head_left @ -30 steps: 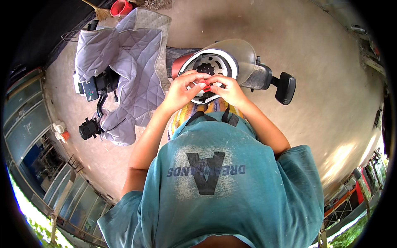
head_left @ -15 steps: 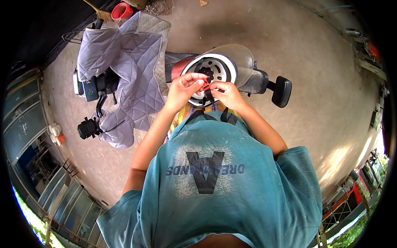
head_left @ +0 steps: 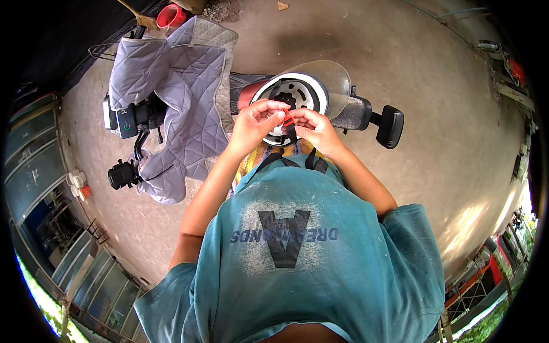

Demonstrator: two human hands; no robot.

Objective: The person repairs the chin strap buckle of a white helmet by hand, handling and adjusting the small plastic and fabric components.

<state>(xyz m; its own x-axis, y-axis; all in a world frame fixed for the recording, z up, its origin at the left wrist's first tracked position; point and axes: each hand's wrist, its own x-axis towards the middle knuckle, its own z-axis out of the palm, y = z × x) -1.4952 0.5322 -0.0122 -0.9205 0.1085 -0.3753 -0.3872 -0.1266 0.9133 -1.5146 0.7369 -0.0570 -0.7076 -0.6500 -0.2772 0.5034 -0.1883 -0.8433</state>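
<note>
A white-rimmed helmet [head_left: 320, 86] with a clear tinted visor [head_left: 338, 80] lies with its padded inside facing up, close in front of me. Over its opening, my left hand [head_left: 254, 124] pinches a red plastic strap buckle [head_left: 287, 118] between thumb and fingers. From the other side my right hand [head_left: 313, 130] closes on the same buckle and the black chin strap [head_left: 291, 135] hanging from it. Fingers of both hands cover part of the buckle, so I cannot tell whether its halves are joined.
An electric scooter stands across in front of me, its grey quilted cover [head_left: 191, 80] draped at the left by the handlebar. A black backrest pad [head_left: 390, 127] sticks out at right. Beyond are a red bucket [head_left: 171, 17] and a broom [head_left: 146, 22] on the concrete floor [head_left: 434, 74].
The red buckle has turned more upright between my fingers, and my right hand's fingers have shifted slightly around it. The helmet stays in place.
</note>
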